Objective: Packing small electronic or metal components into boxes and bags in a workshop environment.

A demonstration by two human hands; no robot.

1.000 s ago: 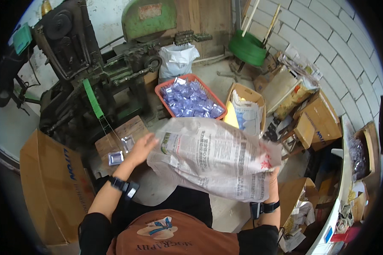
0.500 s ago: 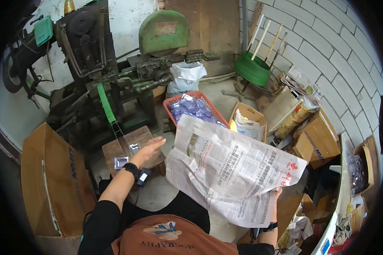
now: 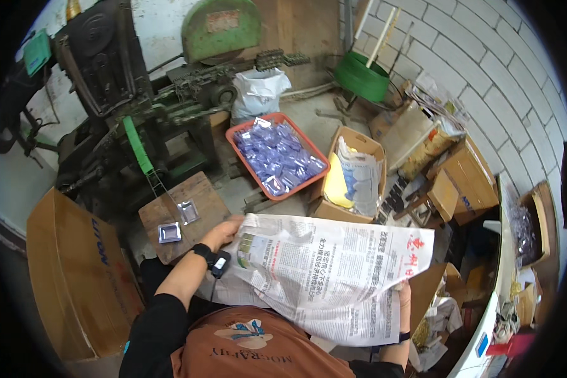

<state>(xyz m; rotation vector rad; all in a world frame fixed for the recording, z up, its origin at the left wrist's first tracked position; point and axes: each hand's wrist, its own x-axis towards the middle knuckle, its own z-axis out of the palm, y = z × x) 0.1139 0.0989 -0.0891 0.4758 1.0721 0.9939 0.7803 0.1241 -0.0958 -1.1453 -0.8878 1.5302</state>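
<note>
I hold a large sheet of newspaper (image 3: 324, 277) spread flat over my lap. My left hand (image 3: 223, 232) grips its upper left corner, a black watch on that wrist. My right hand (image 3: 403, 296) pinches the sheet's right edge and is mostly hidden behind the paper. Just left of my left hand stands a small wooden block (image 3: 183, 214) with two small clear-wrapped packets (image 3: 170, 233) lying on it.
An orange tray (image 3: 239, 142) of purple packets sits ahead, beside an open cardboard box (image 3: 375, 148) lined with paper. A dark green machine (image 3: 138, 120) stands at the left, a big cardboard carton (image 3: 69, 271) beside my left arm. Boxes, a green bucket (image 3: 359, 75) and clutter line the brick wall at right.
The newspaper has gone from crumpled and bunched to opened out flat. My left hand has moved from the wooden block onto the sheet's left corner.
</note>
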